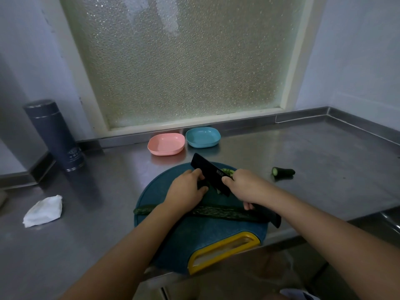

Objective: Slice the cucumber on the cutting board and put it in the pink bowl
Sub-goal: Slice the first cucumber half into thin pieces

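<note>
My right hand (244, 187) gripped the black knife (211, 171), blade on the cucumber piece (203, 184). My left hand (186, 190) pinned that piece with curled fingers on the cutting board (190, 241). A long cucumber strip (216, 212) lay across the board. The pink bowl (166, 144) sat behind, apart.

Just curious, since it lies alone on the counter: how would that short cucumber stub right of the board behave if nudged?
The cucumber stub lies on its side and looks round, so it would probably roll on the smooth steel counter. Short and thick, it is likely stiff, not floppy. Its pale cut face may be slippery.
</note>
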A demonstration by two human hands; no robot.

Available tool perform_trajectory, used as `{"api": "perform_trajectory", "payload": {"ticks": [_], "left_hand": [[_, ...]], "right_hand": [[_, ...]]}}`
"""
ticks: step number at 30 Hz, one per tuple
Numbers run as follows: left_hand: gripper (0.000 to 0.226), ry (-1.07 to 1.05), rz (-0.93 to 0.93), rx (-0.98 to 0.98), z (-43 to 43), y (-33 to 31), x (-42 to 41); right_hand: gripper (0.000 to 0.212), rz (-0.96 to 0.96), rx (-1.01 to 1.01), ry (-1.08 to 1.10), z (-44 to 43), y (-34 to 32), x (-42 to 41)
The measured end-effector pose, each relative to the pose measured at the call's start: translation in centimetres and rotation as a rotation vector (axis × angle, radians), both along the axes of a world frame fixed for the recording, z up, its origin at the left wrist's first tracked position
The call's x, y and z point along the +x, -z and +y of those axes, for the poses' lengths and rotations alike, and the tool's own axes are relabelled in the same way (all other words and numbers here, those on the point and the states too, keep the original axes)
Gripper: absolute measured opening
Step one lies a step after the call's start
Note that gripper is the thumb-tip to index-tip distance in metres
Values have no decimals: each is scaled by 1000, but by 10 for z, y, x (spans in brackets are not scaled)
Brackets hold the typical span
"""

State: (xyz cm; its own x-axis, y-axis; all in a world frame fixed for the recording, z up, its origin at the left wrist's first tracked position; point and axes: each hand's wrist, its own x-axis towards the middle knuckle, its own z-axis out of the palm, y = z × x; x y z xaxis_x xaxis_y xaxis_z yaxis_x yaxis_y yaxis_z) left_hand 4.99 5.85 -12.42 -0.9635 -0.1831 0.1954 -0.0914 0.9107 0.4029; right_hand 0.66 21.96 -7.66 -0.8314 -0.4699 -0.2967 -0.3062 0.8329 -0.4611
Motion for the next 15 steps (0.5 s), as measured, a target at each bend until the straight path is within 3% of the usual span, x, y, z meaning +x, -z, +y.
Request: {"api": "perform_trajectory", "payload": {"ticks": [15], "left_hand": [[27,-9,14,-13,0,0,1]], "right_hand": [[60,13,55,54,-22,22,-8]]}}
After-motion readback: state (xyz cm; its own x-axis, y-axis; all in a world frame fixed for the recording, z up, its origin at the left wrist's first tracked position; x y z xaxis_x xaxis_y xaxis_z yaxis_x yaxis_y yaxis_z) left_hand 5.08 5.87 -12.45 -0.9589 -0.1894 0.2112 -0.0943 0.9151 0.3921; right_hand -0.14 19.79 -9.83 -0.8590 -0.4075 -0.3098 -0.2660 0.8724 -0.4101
